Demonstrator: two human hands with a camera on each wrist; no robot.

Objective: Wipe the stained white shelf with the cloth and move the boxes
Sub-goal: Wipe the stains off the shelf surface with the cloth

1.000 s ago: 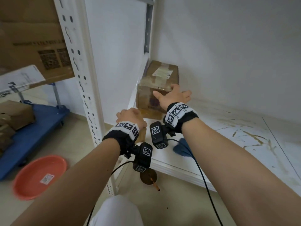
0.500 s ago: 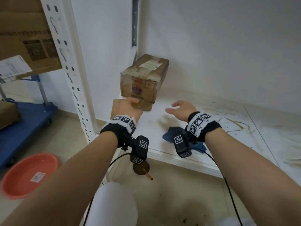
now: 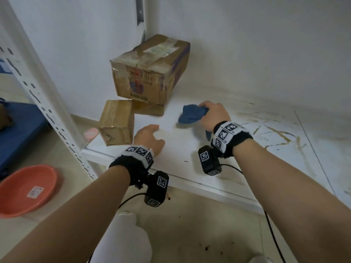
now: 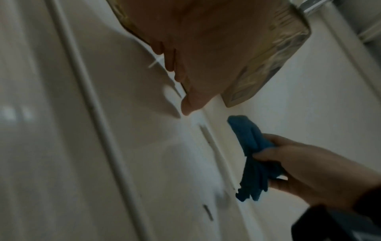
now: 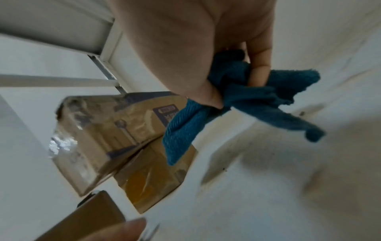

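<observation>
the right hand (image 3: pixel 214 115) gripped the bunched blue cloth (image 3: pixel 191 114) ready to wipe the stained white shelf (image 3: pixel 275 133); the left hand (image 3: pixel 149 138) hovered relaxed, empty, beside the small cardboard box (image 3: pixel 115 124), the taped cardboard box (image 3: pixel 150 71) beyond both hands.

White shelf (image 3: pixel 190 149) is streaked with brownish stains toward the right of the frame. Small cardboard box (image 3: pixel 116 124) sits at its left front corner, a flat box (image 3: pixel 147 109) just behind, and the big taped box (image 3: pixel 150 68) on that, in the back corner.
</observation>
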